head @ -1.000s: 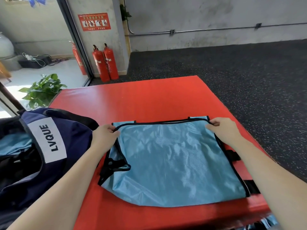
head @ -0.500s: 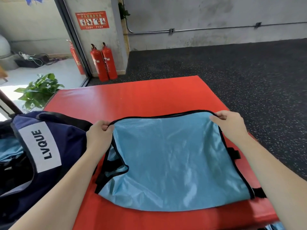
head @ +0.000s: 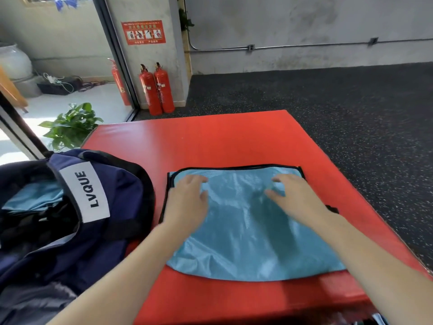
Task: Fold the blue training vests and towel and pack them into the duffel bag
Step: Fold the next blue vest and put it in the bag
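The blue training vest (head: pixel 253 231) lies folded flat on the red mat (head: pixel 210 141), toward the mat's near right area, with its black-trimmed edge along the far side and a black strap end showing at its right edge. The left hand (head: pixel 187 202) rests palm down on the far left part of the vest, fingers extended and lying loosely together on the fabric, holding nothing. The right hand (head: pixel 295 198) rests palm down on the far right part of the vest, fingers extended and slightly spread; motion blur hides the exact finger spacing. The 2 hands are well apart, with bare vest fabric between them. The navy duffel bag (head: pixel 77 226) sits at the left of the vest, on the left near edge of the mat, its opening facing left; a white label reading "LVQUE" (head: pixel 86 191) is visible on it, and light blue fabric (head: pixel 35 198) shows inside the opening. Beyond the far left corner of the mat stand 2 red fire extinguishers (head: pixel 157 90) against a pillar, and a green potted plant (head: pixel 70 127) stands to the left of the mat.
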Demonstrator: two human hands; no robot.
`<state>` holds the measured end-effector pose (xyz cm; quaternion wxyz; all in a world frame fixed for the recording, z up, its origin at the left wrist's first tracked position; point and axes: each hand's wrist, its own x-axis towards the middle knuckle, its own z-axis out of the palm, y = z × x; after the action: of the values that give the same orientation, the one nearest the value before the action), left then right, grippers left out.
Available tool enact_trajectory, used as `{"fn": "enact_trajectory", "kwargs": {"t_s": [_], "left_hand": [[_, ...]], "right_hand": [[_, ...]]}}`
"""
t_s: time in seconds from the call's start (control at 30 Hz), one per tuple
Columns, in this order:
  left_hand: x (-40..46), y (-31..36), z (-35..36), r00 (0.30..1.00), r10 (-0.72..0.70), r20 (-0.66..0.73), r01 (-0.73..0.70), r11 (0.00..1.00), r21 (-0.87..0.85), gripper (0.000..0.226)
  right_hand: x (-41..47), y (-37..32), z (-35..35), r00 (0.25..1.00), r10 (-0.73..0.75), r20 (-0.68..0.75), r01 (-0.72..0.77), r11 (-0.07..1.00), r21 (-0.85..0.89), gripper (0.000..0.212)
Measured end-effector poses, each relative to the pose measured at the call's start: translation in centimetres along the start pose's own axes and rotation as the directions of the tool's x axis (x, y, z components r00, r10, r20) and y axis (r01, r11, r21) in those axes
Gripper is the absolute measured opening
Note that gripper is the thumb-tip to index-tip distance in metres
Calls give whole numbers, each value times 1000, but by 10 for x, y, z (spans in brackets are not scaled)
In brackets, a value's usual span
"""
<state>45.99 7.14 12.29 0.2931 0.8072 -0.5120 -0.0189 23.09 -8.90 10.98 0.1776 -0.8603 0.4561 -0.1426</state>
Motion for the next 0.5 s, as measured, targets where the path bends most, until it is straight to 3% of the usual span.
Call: {"fn": "enact_trajectory", "kwargs": {"t_s": [0.1, 0.23, 0.37, 0.5], "left_hand": [[-42, 26, 12, 976, 178, 125, -176, 984, -21, 30], [-86, 34, 29, 933, 207, 293, -186, 978, -99, 39], [-108, 15, 29, 900, 12, 436, -81, 987, 140, 63], [-117, -12, 13, 926, -115, 359, -4, 950, 313, 78]], "right_hand": [[-30, -22, 17, 994, -64, 90, 65, 998, -16, 47], [-61, -29, 41, 982, -135, 130, 146, 986, -82, 56], [-77, -25, 53, 987, -142, 80, 153, 976, -155, 83], [-78, -20, 51, 989, -133, 69, 143, 972, -184, 66]]}}
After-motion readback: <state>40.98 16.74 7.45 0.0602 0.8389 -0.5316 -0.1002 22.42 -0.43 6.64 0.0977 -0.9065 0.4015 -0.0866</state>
